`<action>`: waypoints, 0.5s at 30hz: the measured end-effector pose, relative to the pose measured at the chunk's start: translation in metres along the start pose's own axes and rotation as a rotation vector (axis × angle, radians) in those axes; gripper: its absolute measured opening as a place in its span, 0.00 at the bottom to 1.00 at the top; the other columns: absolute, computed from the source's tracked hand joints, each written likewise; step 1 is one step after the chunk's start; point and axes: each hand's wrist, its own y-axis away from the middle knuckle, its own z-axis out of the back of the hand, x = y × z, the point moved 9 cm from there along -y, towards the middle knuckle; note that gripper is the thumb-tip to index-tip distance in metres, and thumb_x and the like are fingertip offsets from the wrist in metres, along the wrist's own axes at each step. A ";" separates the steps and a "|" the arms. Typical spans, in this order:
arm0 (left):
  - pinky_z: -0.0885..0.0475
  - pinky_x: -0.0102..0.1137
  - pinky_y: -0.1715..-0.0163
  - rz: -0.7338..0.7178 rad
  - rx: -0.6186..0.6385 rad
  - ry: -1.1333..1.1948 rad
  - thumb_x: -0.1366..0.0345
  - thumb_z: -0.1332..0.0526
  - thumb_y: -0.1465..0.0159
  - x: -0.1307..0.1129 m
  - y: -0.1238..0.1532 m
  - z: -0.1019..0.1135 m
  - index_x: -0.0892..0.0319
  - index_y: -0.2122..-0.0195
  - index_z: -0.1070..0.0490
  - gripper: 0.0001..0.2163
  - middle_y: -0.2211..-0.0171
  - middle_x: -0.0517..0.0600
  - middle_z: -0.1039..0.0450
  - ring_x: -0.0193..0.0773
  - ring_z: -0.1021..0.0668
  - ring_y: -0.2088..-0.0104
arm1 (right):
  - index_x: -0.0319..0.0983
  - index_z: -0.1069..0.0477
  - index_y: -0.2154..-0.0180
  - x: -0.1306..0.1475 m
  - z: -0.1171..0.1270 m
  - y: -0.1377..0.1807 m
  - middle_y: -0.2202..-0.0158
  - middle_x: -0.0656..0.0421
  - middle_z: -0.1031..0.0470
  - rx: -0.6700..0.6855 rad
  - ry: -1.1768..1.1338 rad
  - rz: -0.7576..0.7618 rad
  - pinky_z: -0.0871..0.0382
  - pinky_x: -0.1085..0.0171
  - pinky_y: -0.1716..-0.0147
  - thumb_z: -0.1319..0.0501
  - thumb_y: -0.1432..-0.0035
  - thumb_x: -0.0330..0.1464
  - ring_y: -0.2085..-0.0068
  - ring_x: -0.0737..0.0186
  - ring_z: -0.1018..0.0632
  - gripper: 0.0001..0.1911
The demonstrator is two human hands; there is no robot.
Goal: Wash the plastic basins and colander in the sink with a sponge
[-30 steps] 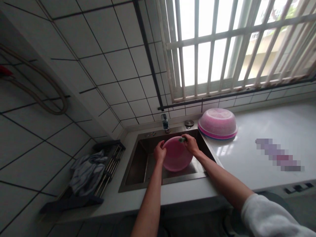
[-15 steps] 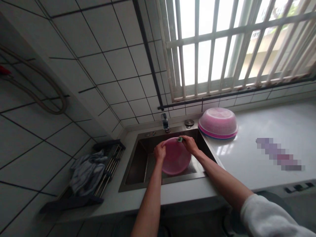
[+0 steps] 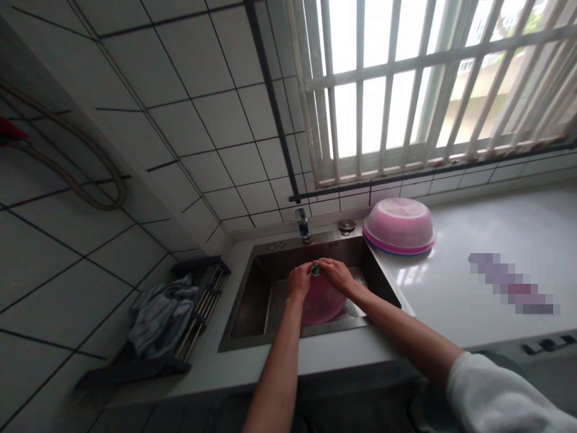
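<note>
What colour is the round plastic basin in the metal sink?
Pink: the round pink plastic basin shows best in the head view.

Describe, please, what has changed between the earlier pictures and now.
The right hand has moved leftward, bringing the small green item close beside the left hand. The pink basin's near edge has come toward the person. Whether the left hand grips the basin now is unclear. The upturned pink colander, faucet and striped cloth stayed put.

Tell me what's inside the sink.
Inside the sink is a pink basin; over it, the right hand holds a small green item beside the left hand. Whatever lies directly beneath the basin is covered and cannot be seen.
</note>
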 end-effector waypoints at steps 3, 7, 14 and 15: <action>0.27 0.32 0.49 0.036 -0.024 0.012 0.64 0.38 0.30 0.004 -0.001 -0.001 0.43 0.47 0.19 0.14 0.48 0.50 0.17 0.45 0.17 0.49 | 0.49 0.21 0.44 -0.002 0.001 -0.001 0.45 0.58 0.19 -0.028 -0.007 -0.016 0.25 0.59 0.44 0.39 0.35 0.26 0.46 0.55 0.18 0.21; 0.26 0.30 0.51 0.082 -0.119 0.104 0.68 0.39 0.32 0.014 -0.002 0.006 0.41 0.48 0.19 0.16 0.49 0.46 0.16 0.43 0.17 0.50 | 0.47 0.22 0.44 -0.027 0.017 -0.001 0.44 0.57 0.19 -0.118 -0.044 -0.103 0.24 0.57 0.44 0.40 0.35 0.25 0.47 0.54 0.18 0.21; 0.25 0.30 0.57 0.243 -0.352 0.353 0.64 0.40 0.31 0.043 -0.001 0.030 0.60 0.51 0.18 0.13 0.53 0.57 0.16 0.45 0.16 0.55 | 0.43 0.22 0.47 -0.090 0.046 0.012 0.51 0.54 0.17 -0.304 -0.061 -0.337 0.25 0.55 0.49 0.39 0.39 0.27 0.52 0.52 0.17 0.19; 0.25 0.31 0.57 0.260 -0.369 0.357 0.64 0.40 0.30 0.046 0.000 0.032 0.61 0.52 0.19 0.13 0.54 0.58 0.16 0.46 0.16 0.56 | 0.42 0.22 0.48 -0.095 0.046 0.014 0.52 0.54 0.17 -0.313 -0.061 -0.358 0.25 0.55 0.50 0.39 0.39 0.28 0.53 0.52 0.17 0.18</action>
